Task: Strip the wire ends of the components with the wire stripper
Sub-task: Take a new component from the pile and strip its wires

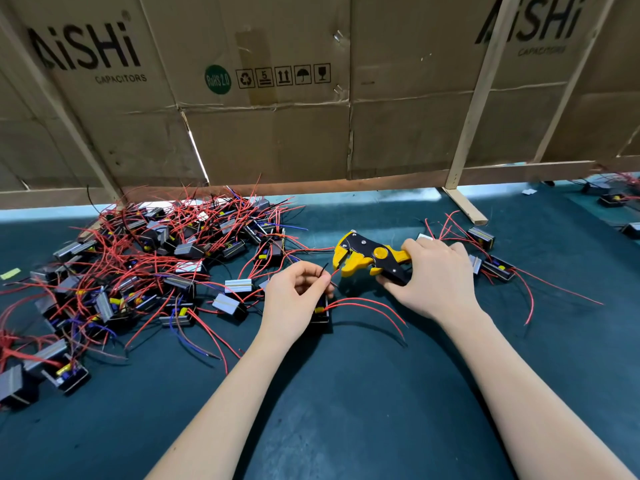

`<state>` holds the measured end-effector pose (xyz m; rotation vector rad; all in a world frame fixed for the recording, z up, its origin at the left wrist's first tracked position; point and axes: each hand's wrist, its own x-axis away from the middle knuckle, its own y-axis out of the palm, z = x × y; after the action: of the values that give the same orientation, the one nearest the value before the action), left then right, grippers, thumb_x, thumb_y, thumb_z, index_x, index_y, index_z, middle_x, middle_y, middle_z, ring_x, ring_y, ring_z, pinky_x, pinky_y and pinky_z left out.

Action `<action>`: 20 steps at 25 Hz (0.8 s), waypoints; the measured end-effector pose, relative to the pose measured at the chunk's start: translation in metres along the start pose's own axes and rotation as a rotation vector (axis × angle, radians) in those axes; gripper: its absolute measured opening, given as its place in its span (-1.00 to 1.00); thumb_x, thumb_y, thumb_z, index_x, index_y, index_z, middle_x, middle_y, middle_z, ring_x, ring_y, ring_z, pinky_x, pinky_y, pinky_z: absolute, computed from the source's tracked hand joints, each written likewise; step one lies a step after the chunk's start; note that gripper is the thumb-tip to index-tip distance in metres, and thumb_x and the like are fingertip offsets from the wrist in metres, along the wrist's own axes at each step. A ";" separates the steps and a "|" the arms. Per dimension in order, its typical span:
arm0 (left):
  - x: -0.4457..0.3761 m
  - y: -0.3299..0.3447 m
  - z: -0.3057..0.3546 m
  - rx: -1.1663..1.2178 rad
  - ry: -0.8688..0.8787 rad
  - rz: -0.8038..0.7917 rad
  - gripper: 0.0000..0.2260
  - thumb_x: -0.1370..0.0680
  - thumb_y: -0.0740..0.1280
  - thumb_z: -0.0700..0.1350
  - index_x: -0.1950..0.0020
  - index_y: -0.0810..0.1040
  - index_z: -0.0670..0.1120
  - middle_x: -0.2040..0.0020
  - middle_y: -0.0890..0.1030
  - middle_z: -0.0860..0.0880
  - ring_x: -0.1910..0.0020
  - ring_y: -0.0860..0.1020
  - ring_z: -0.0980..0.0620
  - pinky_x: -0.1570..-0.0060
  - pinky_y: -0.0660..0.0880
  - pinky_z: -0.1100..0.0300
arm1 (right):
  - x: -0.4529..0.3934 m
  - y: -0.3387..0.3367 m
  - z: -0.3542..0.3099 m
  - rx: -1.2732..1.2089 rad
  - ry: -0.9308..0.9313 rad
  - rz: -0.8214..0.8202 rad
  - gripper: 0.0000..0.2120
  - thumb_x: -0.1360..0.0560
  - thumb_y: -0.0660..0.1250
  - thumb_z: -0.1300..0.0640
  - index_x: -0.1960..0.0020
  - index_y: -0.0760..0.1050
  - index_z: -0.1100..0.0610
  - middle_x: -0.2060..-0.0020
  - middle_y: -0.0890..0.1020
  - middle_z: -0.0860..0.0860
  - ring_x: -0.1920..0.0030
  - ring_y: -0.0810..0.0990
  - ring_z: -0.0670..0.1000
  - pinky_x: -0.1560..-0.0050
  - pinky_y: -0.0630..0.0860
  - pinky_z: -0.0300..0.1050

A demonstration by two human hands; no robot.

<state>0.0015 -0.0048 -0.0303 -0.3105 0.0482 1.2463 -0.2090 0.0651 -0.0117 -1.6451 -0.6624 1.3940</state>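
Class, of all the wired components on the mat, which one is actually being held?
The component under the left hand, whose fingers pinch its wire; the others lie untouched in piles.
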 end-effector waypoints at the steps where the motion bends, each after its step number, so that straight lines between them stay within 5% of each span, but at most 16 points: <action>1: 0.000 0.000 0.000 -0.003 0.000 0.001 -0.88 -0.53 0.40 -0.26 0.16 0.60 -0.08 0.30 0.69 -0.03 0.23 0.69 -0.03 0.03 0.62 0.05 | 0.000 -0.001 -0.001 0.001 0.005 -0.020 -0.55 -0.32 0.37 -0.34 0.20 0.39 0.04 0.29 0.49 -0.05 0.13 0.56 0.10 0.14 0.22 -0.02; 10: 0.001 0.000 0.002 -0.031 0.033 -0.009 -0.90 -0.53 0.40 -0.25 0.17 0.60 -0.09 0.31 0.69 -0.03 0.25 0.68 0.00 0.11 0.59 0.23 | -0.002 -0.001 -0.005 0.010 0.077 -0.101 -0.56 -0.37 0.34 -0.33 0.34 0.35 0.03 0.43 0.38 -0.07 0.25 0.53 0.11 0.32 0.21 -0.11; 14: 0.001 -0.001 0.004 -0.039 0.056 -0.027 -0.90 -0.51 0.42 -0.25 0.17 0.60 -0.09 0.30 0.69 -0.02 0.23 0.68 0.04 0.10 0.57 0.24 | -0.001 0.000 -0.007 0.029 0.101 0.025 -0.57 -0.36 0.38 -0.32 0.18 0.47 0.06 0.27 0.56 0.01 0.16 0.55 0.15 0.21 0.23 -0.03; 17: 0.005 0.000 0.005 -0.281 0.212 -0.058 -0.90 -0.45 0.49 -0.17 0.13 0.59 -0.04 0.23 0.62 0.06 0.23 0.55 0.20 0.12 0.43 0.36 | -0.001 0.000 0.000 0.000 0.168 0.124 -0.52 -0.34 0.41 -0.29 0.08 0.51 0.13 0.20 0.60 0.06 0.12 0.56 0.18 0.10 0.27 0.02; 20: 0.008 0.002 0.005 -0.567 0.301 -0.057 -0.85 -0.45 0.49 0.00 0.09 0.56 0.02 0.35 0.42 0.11 0.32 0.41 0.18 0.25 0.33 0.27 | -0.004 -0.001 0.009 -0.066 0.271 0.183 -0.50 -0.34 0.42 -0.29 0.03 0.53 0.13 0.18 0.61 0.06 0.08 0.58 0.18 0.08 0.31 0.02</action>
<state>0.0013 0.0044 -0.0272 -0.9836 -0.0583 1.1297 -0.2183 0.0647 -0.0092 -1.9435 -0.4133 1.2527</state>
